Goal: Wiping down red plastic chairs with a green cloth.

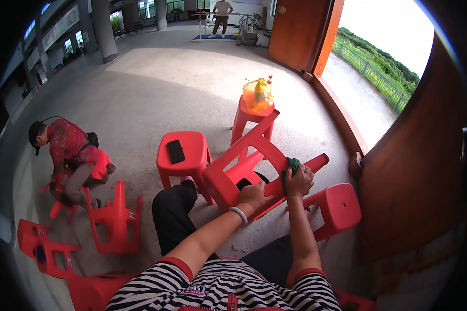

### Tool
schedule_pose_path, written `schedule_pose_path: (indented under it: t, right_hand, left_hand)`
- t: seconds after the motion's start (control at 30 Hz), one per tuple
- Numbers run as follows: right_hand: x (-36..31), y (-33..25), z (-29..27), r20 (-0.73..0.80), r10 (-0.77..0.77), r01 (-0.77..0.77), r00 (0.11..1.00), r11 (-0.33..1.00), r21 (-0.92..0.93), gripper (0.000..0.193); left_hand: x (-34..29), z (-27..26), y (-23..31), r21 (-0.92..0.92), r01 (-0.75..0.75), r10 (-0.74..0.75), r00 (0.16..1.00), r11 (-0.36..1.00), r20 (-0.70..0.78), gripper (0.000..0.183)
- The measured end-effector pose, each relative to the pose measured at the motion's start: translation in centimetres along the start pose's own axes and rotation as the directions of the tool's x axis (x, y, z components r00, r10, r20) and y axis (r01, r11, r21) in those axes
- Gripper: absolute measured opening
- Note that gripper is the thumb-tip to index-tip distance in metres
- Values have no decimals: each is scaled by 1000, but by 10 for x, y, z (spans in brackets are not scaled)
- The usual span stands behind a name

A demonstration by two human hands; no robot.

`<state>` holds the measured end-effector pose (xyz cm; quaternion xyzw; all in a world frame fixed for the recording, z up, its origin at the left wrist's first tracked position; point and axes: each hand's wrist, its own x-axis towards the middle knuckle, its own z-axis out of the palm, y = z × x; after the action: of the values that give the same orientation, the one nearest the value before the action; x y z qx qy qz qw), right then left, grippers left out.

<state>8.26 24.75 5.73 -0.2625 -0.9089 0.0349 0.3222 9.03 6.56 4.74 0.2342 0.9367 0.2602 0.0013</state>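
A red plastic stool is tilted in front of me with its legs pointing up and to the right. My left hand grips its near edge, a pale bracelet around the wrist. My right hand presses a dark green cloth against one of the stool's legs. Part of the cloth is hidden under the fingers. Something black shows through the stool's opening; I cannot tell what it is.
A black phone-like slab lies on an upright red stool. Farther off, another stool bears an orange-yellow plastic bag. One stool lies sideways at right. At left, a person bends among overturned stools.
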Motion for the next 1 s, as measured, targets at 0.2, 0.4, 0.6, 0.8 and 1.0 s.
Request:
schedule_pose_path:
  t: [0.2,0.4,0.6,0.8,1.0]
  right_hand:
    - [-20,-3,-6,-101,24,-12,995,993,120,42]
    - [7,19,5,-29,21,-18,999,996,88,45]
    - [67,65,18,43,167,-163,985,982,-93,44]
    - [93,77,21,104,224,-213,969,972,-102,46]
    - [65,67,23,25,231,-231,973,973,-1,42]
  left_hand:
    - [-1,-1,0,18,1,-2,999,1000,36,72]
    - [1,-1,0,1,-2,2,1000,1000,-20,71]
    - [-4,-2,3,1,-16,16,1000,1000,-20,70]
    - [-6,-1,2,30,-27,28,999,999,-42,69]
    - [1,2,7,58,-47,47,999,997,5,70]
